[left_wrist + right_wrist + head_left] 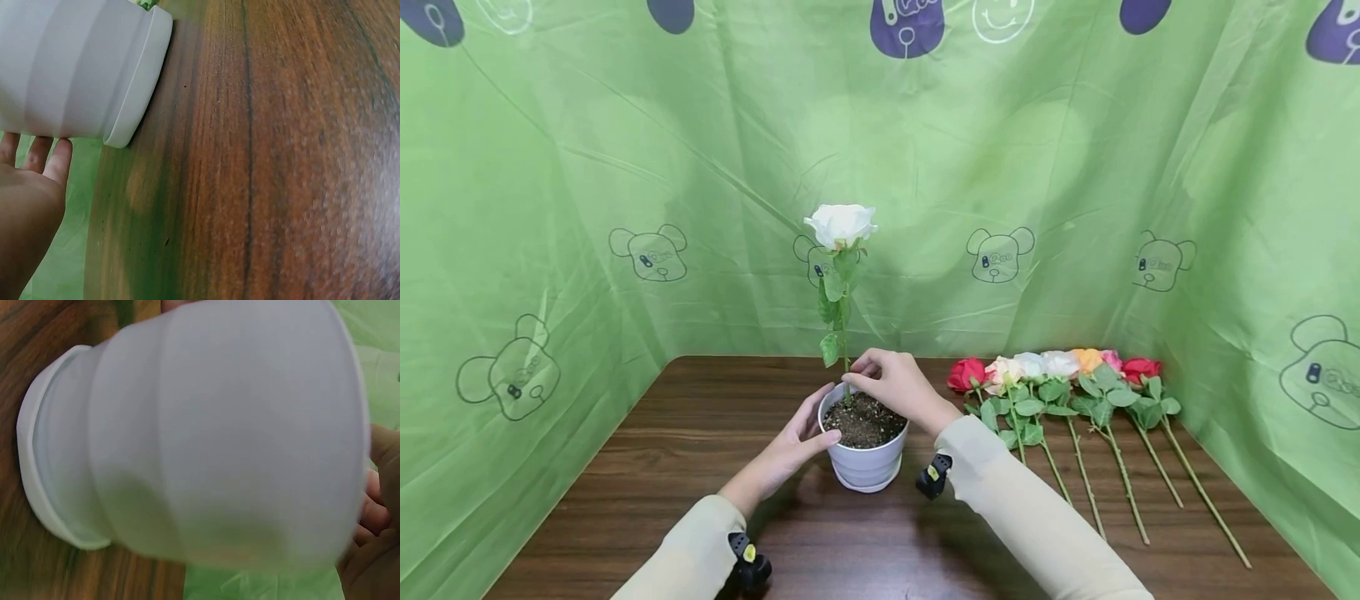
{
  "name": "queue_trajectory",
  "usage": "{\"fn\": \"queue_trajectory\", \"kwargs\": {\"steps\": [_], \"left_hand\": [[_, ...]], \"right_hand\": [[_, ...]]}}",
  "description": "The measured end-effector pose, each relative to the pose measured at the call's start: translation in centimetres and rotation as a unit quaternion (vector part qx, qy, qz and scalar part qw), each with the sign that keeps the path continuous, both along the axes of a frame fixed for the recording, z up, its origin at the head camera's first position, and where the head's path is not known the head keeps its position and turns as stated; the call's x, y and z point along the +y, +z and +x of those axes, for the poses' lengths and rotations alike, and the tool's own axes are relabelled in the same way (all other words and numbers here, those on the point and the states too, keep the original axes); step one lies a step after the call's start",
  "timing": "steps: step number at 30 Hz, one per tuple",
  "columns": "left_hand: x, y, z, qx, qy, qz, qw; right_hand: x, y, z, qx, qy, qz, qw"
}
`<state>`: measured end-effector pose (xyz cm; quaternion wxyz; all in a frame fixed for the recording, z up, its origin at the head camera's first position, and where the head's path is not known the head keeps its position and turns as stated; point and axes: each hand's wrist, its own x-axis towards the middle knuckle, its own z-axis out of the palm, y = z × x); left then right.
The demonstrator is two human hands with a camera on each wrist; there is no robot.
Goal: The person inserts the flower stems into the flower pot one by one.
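A white rose (841,227) stands upright in a white flower pot (867,467) filled with dark soil (865,423). Low on its green stem, just above the soil, my right hand (901,385) pinches it between thumb and fingers. My left hand (797,442) cups the pot's left side, its thumb at the front rim and its fingers on the outer wall. In the left wrist view, fingertips of the left hand (37,175) touch the ribbed pot (62,69). The pot (237,437) fills the right wrist view, partly hiding the right hand (381,519).
To the right on the dark wooden table (700,450) lies a row of loose roses, with a red rose (967,374) at its left end and an orange rose (1087,361) further along. Their stems point toward the front. A green curtain (760,150) encloses the back and sides.
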<state>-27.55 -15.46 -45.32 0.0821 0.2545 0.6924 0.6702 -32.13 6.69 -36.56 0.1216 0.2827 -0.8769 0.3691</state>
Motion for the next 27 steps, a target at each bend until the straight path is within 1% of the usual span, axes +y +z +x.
{"fn": "queue_trajectory", "kwargs": {"steps": [7,14,20,27], "left_hand": [[0.1,0.0,0.1,-0.007,0.006,-0.002,1.0],[0.0,0.0,0.1,-0.002,0.008,0.003,1.0],[0.0,0.0,0.2,-0.004,0.008,0.003,1.0],[0.0,0.0,0.1,-0.001,0.01,0.002,0.9999]], "right_hand": [[2.5,0.3,0.3,-0.01,-0.01,-0.001,0.9999],[5.4,0.5,0.8,-0.01,-0.014,0.006,0.9998],[8.3,-0.1,1.2,-0.001,-0.033,0.024,0.9992],[11.2,-1.0,1.9,-0.001,-0.027,0.042,0.9988]]}}
